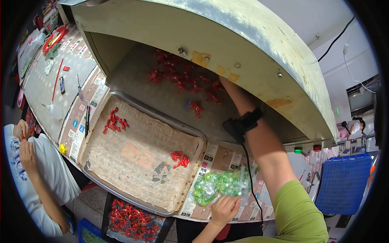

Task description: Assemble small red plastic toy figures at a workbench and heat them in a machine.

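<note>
My right arm reaches under the curved hood of a cream metal machine (162, 28). Past a black strapped-on device (243, 124), my right hand (234, 95) runs behind the hood's front edge, hiding its fingers. Many small red plastic figure-like pieces (178, 73) lie on the dark surface beside it; a few (196, 108) sit closer to the opening. My left hand (225, 209) rests at the table's near edge, fingers loosely bent, against a clear plastic bag of green pieces (221, 185). Nothing shows in its grasp.
A metal tray (133, 154) with a worn, wrinkled liner carries two small red clusters. Below it stands a box of red pieces (133, 220). A co-worker in a white shirt (44, 162) sits left. A black cable (250, 170) hangs from my arm device. Blue crates (342, 184) stand right.
</note>
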`<state>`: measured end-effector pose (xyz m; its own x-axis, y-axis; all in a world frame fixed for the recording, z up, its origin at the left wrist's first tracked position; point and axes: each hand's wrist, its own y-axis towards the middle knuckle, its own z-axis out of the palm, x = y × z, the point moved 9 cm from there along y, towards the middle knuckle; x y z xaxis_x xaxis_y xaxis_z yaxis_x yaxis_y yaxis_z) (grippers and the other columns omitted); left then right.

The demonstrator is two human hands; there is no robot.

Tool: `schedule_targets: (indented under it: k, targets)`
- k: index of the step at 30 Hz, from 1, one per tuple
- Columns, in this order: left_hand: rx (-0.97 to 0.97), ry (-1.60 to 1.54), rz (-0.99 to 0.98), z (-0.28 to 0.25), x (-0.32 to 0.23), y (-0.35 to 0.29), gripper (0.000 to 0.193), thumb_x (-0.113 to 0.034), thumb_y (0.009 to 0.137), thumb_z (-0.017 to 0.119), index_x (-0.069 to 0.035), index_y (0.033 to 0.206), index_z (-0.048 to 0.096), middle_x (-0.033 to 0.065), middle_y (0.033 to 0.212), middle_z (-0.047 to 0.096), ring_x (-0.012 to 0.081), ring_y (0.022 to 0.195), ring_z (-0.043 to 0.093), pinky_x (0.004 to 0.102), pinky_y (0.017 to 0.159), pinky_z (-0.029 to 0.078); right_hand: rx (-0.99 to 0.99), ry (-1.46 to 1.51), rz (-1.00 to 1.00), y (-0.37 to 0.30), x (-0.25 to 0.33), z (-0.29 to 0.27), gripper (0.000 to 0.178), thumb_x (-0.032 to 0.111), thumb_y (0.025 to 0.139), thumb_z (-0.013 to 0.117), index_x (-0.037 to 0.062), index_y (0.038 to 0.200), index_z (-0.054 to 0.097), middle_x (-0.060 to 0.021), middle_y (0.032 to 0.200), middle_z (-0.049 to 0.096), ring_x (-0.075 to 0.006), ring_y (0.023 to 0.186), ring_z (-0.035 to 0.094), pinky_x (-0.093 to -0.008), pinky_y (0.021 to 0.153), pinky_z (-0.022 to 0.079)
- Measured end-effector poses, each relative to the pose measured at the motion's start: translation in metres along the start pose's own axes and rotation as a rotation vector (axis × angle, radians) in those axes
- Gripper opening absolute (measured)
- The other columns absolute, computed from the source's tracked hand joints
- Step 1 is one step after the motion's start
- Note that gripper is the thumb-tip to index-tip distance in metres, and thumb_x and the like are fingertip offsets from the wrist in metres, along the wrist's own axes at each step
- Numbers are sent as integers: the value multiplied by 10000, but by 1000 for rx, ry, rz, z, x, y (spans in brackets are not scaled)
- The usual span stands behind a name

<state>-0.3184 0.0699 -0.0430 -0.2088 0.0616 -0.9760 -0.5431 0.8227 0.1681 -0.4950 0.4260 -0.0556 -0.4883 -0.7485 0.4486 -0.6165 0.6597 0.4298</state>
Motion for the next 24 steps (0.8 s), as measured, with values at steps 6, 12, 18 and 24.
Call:
schedule_targets:
  k: [6,12,18,24]
  targets:
    - [-10,21,-15,-3,5,-2,56,-60,716,617,-48,769,631,62,608,532,212,536,508,300,478,399,5,214,62,-28,-41,9,332,279,833,556,10,1028,539,-142,911,580,-284,856,564,-360,743,444]
    - [19,40,-32,-2,6,-3,54,-79,721,630,-65,772,622,41,634,542,188,568,526,283,496,419,119,291,166,-20,-45,19,267,212,855,528,38,1057,530,-123,925,587,-231,860,581,-326,708,463]
    - [14,48,-30,-3,5,-4,38,-82,723,630,-70,758,621,40,633,546,186,572,534,284,495,425,54,32,14,-3,2,11,268,214,863,518,44,1070,526,-121,944,588,-222,868,583,-321,702,469]
    - [-8,50,-17,-1,6,-5,34,-91,727,629,-68,747,614,40,642,550,187,582,540,284,503,434,-39,-261,-169,4,68,18,270,216,873,505,51,1086,522,-119,967,590,-211,878,586,-314,696,476]
